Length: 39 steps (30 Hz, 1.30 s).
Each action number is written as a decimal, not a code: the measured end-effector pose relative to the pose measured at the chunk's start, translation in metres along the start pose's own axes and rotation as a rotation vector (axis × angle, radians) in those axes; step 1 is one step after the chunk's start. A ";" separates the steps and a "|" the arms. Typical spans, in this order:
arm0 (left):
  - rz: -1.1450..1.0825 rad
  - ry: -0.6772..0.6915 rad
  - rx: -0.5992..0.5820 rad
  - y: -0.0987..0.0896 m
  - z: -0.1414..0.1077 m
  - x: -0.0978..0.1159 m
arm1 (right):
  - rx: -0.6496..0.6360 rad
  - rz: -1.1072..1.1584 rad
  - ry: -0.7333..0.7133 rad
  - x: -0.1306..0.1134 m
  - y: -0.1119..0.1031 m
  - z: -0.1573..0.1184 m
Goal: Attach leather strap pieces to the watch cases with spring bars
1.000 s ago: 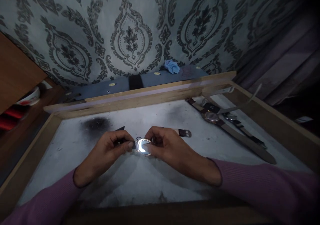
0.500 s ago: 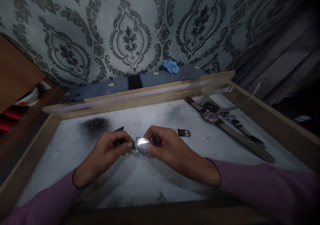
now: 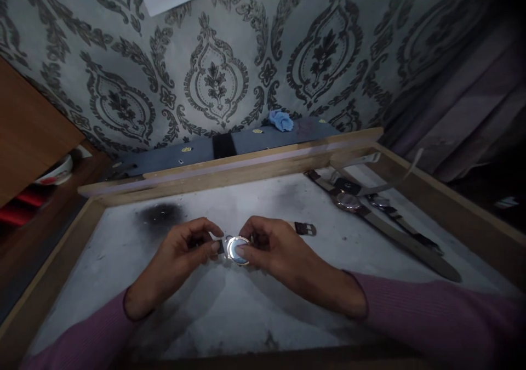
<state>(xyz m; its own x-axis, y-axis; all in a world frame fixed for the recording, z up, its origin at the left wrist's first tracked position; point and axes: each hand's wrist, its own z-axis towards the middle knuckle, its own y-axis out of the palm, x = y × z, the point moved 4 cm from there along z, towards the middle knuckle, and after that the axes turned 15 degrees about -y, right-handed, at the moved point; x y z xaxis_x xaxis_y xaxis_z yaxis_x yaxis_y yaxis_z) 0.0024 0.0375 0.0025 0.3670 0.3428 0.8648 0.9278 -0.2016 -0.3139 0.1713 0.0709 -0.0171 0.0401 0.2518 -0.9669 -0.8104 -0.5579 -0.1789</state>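
A wristwatch (image 3: 238, 250) with a round, bright, shiny case lies between my hands, low over the white work surface. My right hand (image 3: 269, 244) grips the case, thumb on its face and fingers curled behind. Beyond those fingers a strap end with a dark buckle (image 3: 306, 228) sticks out; whether it joins this watch is hidden. My left hand (image 3: 189, 244) pinches a short dark strap piece (image 3: 221, 247) at the case's left side, with the index finger bent above it. Whether strap and case are joined there I cannot make out.
Several watches and straps, one a large brown wristwatch (image 3: 348, 201), lie at the right. A raised wooden rim (image 3: 230, 174) borders the white surface (image 3: 222, 315). Behind it, a crumpled blue cloth (image 3: 281, 120) rests on a blue-grey ledge. A bowl (image 3: 57, 172) stands at left.
The view has tilted up slightly. My left index finger has lifted off the strap piece a little, and the dark pointed tip behind that hand no longer shows. My right hand still grips the watch.
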 end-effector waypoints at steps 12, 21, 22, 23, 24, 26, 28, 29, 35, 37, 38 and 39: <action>0.011 0.012 -0.007 0.001 0.000 0.004 | -0.003 -0.012 -0.008 -0.005 0.000 0.001; 0.016 0.011 -0.024 0.001 0.000 0.004 | 0.000 -0.008 -0.019 -0.004 0.001 0.000; 0.012 0.010 -0.018 0.001 0.000 0.003 | -0.001 -0.003 -0.019 -0.003 0.001 0.000; 0.006 0.005 -0.009 0.000 0.001 0.002 | -0.002 -0.002 -0.017 -0.003 0.001 0.000; -0.001 0.000 0.002 0.000 0.001 0.002 | -0.002 -0.003 -0.016 -0.002 0.001 0.000; -0.007 -0.003 0.016 0.000 0.002 0.002 | -0.004 0.001 -0.014 -0.001 0.001 0.000; 0.001 0.001 0.019 0.000 0.001 0.004 | -0.005 0.008 -0.011 -0.001 0.001 0.000; 0.007 0.004 0.019 0.000 0.001 0.005 | -0.008 0.006 -0.010 -0.001 0.001 0.000; 0.013 0.026 0.008 0.001 0.000 0.007 | -0.013 -0.021 -0.017 -0.002 0.001 0.000; 0.009 0.031 0.012 0.001 0.000 0.006 | -0.008 -0.011 -0.020 -0.002 0.001 0.000; 0.010 0.030 0.013 0.000 0.001 0.006 | -0.005 -0.011 -0.022 -0.002 0.001 0.000; 0.012 0.026 0.013 0.000 0.001 0.006 | -0.003 -0.014 -0.024 -0.002 0.001 -0.001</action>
<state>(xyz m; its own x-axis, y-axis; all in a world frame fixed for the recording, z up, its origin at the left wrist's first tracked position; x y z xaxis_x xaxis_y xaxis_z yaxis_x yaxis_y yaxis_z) 0.0049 0.0403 0.0072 0.3764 0.3161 0.8708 0.9242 -0.1938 -0.3291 0.1706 0.0693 -0.0155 0.0373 0.2788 -0.9596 -0.8082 -0.5564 -0.1931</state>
